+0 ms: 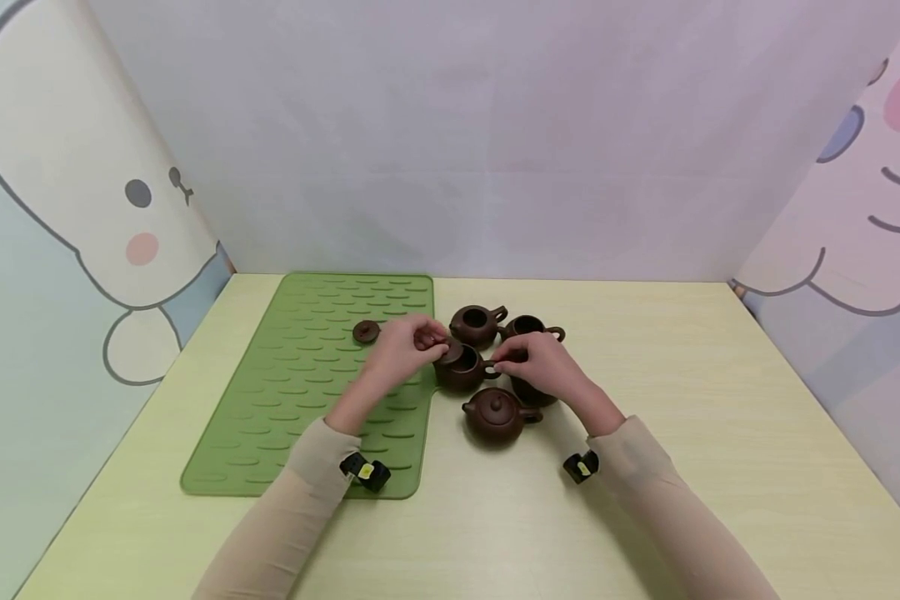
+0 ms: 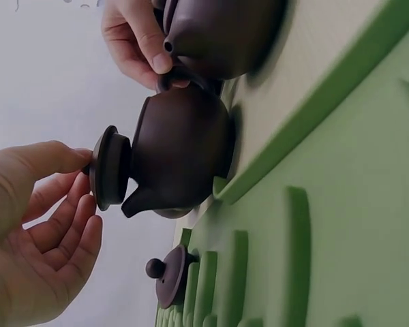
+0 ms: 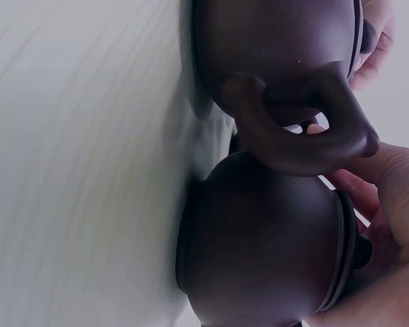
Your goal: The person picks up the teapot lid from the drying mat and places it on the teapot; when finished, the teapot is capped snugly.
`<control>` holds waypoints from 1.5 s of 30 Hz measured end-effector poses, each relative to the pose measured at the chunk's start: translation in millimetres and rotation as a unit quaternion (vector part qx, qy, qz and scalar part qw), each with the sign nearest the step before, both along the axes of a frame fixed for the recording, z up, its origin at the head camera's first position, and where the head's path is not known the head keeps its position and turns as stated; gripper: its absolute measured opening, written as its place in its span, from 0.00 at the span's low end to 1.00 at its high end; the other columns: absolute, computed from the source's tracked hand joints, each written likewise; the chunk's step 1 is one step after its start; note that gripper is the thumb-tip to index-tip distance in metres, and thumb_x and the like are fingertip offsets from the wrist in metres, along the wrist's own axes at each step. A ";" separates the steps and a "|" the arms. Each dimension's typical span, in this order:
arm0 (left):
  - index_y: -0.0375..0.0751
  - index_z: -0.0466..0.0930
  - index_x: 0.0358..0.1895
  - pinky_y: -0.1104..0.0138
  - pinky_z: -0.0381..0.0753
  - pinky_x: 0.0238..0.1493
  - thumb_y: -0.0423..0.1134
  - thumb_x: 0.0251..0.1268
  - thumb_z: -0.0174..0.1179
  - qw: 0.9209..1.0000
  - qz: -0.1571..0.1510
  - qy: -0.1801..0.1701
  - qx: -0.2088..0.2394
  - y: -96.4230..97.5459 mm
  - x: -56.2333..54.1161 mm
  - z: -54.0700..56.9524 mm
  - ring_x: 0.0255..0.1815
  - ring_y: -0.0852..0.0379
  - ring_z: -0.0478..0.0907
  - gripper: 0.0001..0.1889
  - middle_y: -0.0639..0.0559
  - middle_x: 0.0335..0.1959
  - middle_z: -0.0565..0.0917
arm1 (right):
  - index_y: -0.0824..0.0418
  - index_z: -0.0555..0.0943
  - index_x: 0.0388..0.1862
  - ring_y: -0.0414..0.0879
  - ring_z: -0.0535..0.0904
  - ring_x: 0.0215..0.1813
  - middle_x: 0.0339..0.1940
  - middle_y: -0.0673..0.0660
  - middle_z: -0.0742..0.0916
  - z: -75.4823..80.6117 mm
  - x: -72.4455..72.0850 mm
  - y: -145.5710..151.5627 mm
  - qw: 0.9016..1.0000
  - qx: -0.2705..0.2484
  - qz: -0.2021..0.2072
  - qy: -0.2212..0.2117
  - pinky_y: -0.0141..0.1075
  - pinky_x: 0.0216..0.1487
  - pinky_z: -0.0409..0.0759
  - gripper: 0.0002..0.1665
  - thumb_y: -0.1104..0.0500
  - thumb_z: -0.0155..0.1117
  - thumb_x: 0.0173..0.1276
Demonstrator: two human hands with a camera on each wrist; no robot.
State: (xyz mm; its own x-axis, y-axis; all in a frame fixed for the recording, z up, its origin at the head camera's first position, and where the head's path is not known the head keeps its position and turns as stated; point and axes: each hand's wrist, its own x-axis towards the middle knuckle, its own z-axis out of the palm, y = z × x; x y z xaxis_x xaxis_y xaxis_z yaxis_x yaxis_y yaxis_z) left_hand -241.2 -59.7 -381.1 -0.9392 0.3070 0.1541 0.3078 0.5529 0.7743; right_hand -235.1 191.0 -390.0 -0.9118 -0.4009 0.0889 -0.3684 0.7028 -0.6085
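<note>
My left hand (image 1: pixel 401 346) pinches a dark brown teapot lid (image 2: pixel 110 169) by its knob. The lid is tilted close over the mouth of an open teapot (image 1: pixel 461 379), near the spout. Fingertips of my right hand (image 1: pixel 543 365) pinch that teapot's looped handle (image 2: pixel 185 76). Under the right hand stands another teapot (image 3: pixel 266 238) with its lid on, partly hidden in the head view. Just in front sits a lidded teapot (image 1: pixel 495 419), whose handle (image 3: pixel 307 153) faces the right wrist camera.
Two lidless teapots (image 1: pixel 474 325) stand behind the one being held. A loose lid (image 1: pixel 366 332) lies on the green ridged mat (image 1: pixel 300 417) to the left. The pale wooden table (image 1: pixel 682 400) extends to the right, with a fabric backdrop (image 1: pixel 487 150) behind.
</note>
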 end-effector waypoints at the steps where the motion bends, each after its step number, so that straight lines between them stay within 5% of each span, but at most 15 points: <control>1: 0.40 0.84 0.46 0.67 0.83 0.40 0.33 0.64 0.66 1.000 -0.001 0.004 -0.002 1.1 0.3 -0.2 0.39 0.55 0.82 0.09 0.46 0.41 0.87 | 0.53 0.89 0.38 0.41 0.81 0.40 0.39 0.51 0.91 -0.2 -0.2 0.1 1.000 0.001 0.001 0.001 0.36 0.44 0.78 0.04 0.58 0.71 0.65; 23: 0.44 0.84 0.45 0.65 0.83 0.45 0.37 0.63 0.68 0.996 -0.020 0.047 -0.070 17.2 4.0 -4.4 0.42 0.57 0.81 0.08 0.52 0.42 0.87 | 0.54 0.89 0.40 0.41 0.82 0.40 0.40 0.51 0.91 0.6 1.9 -0.6 1.000 -0.008 0.000 -0.011 0.35 0.43 0.79 0.05 0.58 0.70 0.66; 45: 0.38 0.84 0.51 0.65 0.85 0.40 0.36 0.69 0.63 0.999 -0.019 0.030 -0.015 -2.3 -5.6 -3.2 0.39 0.54 0.85 0.11 0.47 0.44 0.88 | 0.59 0.87 0.47 0.48 0.85 0.45 0.42 0.54 0.90 9.0 1.8 14.5 0.999 -0.030 -0.045 -0.001 0.44 0.51 0.81 0.10 0.59 0.68 0.67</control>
